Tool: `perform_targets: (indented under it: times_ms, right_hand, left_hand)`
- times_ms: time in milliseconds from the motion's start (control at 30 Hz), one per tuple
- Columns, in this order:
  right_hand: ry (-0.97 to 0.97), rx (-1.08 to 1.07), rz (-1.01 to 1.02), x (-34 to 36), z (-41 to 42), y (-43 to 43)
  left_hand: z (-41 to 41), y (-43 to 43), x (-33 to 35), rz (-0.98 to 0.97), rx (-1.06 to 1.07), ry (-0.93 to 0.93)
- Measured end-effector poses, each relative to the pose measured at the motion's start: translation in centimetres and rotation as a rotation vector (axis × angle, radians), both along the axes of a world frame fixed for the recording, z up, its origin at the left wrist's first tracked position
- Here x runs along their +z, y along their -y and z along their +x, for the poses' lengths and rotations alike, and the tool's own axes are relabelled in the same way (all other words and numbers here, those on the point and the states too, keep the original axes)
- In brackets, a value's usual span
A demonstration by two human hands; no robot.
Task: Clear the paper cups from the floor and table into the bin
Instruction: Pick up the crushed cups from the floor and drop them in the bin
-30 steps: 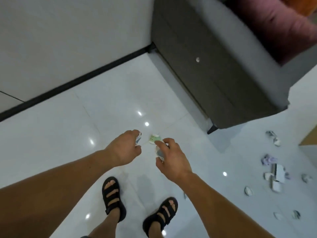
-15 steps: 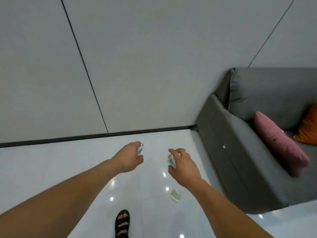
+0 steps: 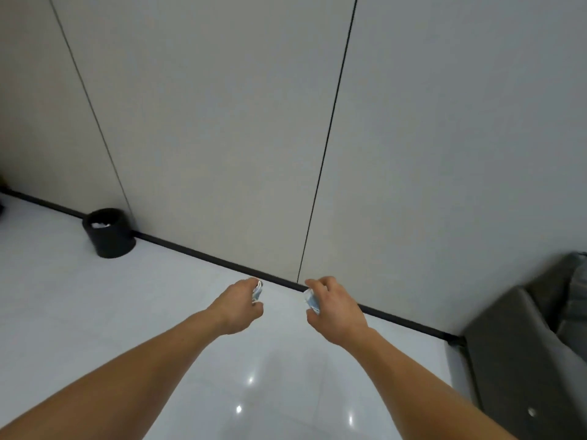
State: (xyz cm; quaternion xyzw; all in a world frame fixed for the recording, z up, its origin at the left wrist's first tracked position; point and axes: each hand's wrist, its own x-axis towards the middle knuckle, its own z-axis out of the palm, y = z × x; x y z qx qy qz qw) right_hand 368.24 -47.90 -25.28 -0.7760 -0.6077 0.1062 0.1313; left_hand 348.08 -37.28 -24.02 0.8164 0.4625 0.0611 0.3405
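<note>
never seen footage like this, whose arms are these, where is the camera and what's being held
There is no machine here. The camera is worn on a person's head and looks forward and down, so the two bare arms reaching in from the bottom are that person's own.

The left hand is closed on a crumpled white and blue paper cup. The right hand grips a second crushed paper cup of the same kind.

Below is a glossy white tiled floor meeting a pale grey panelled wall. A round black bin stands against that wall, ahead and to the left, with white scraps already inside. The corner of a grey sofa shows at the right edge.
</note>
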Motion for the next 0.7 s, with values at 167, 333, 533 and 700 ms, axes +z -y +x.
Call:
perform_targets:
  times_ms: [167,333,533,700]
  right_hand:
    - [0.059,0.164,-0.017,1.0,-8.8,-6.6]
    - [0.012,0.241,0.014,2.3,-18.8,-14.1]
    - [-0.007,0.326,0.014,2.3,-29.4,-21.4]
    - [-0.028,0.39,-0.009,2.2,-34.9,-27.7]
  left_hand:
    - [-10.7,-5.0,0.3,0.016,0.155,0.008]
    - [-20.7,-10.3,0.8,0.026,0.249,0.026]
    - [-31.4,-14.8,-0.1,0.011,0.319,-0.012]
    - [-37.4,-19.6,0.0,0.015,0.403,-0.002]
